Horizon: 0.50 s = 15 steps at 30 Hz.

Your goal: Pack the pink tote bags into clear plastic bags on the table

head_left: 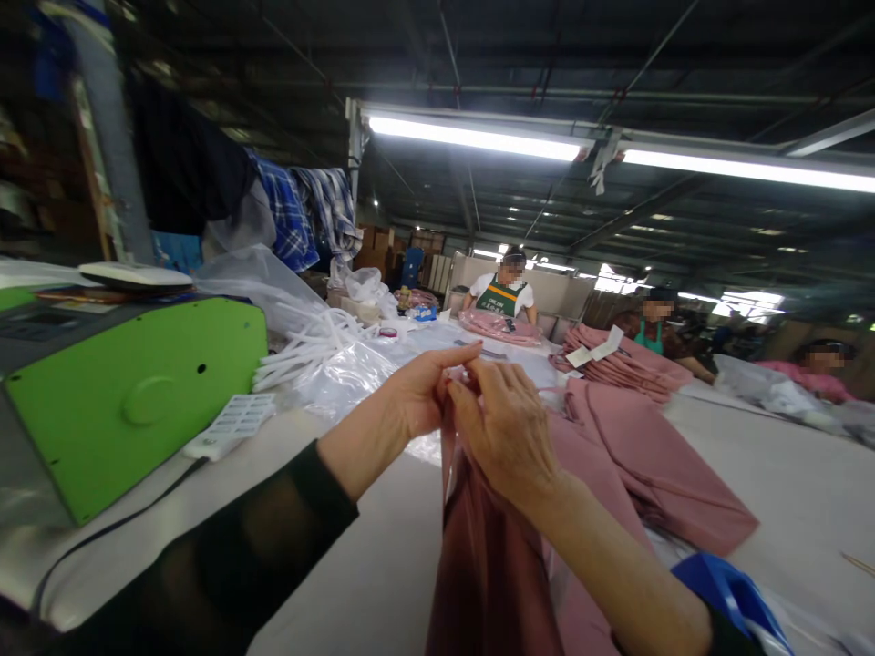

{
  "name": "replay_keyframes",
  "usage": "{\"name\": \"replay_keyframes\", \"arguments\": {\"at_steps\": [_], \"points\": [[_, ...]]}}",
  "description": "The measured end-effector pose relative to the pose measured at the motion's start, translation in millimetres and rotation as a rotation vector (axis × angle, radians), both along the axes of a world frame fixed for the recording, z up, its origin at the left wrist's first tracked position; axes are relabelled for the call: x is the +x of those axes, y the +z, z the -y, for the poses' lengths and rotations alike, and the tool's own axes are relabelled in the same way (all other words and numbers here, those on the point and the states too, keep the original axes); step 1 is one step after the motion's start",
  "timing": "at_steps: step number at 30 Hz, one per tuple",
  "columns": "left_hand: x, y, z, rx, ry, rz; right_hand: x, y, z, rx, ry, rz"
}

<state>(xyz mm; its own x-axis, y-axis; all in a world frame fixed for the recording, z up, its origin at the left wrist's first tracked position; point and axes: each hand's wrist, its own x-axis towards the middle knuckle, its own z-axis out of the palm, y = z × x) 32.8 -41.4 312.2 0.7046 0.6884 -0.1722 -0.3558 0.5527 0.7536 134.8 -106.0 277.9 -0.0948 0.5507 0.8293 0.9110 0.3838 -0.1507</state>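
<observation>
My left hand and my right hand meet over the table, thumbs and fingers pinched together at the upper edge of a dusty-pink garment. The garment hangs down from the fingers toward me, with a narrow pink strip below my left fingertips. A small pale bit shows between the fingertips, too small to name. More folded pink fabric lies on the table just right of my right hand.
To the left stands a green machine beside a white power strip. White tubes and clear plastic lie behind. A pink garment stack sits back right. A co-worker in a green apron stands across the table; other people are at right.
</observation>
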Motion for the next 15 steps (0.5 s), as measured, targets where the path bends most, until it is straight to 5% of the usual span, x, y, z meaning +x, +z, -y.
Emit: {"name": "replay_keyframes", "arguments": {"at_steps": [3,9,15], "points": [[8.7,41.4,-1.9,0.198,-0.034,0.007,30.3,12.5,20.2,0.262,0.039,-0.126],[49.2,115.9,4.4,0.779,-0.138,-0.002,87.3,25.1,56.3,0.115,-0.179,-0.153],[56.1,123.8,10.8,1.150,0.049,-0.318,106.3,5.7,52.3,0.018,-0.183,-0.102]]}}
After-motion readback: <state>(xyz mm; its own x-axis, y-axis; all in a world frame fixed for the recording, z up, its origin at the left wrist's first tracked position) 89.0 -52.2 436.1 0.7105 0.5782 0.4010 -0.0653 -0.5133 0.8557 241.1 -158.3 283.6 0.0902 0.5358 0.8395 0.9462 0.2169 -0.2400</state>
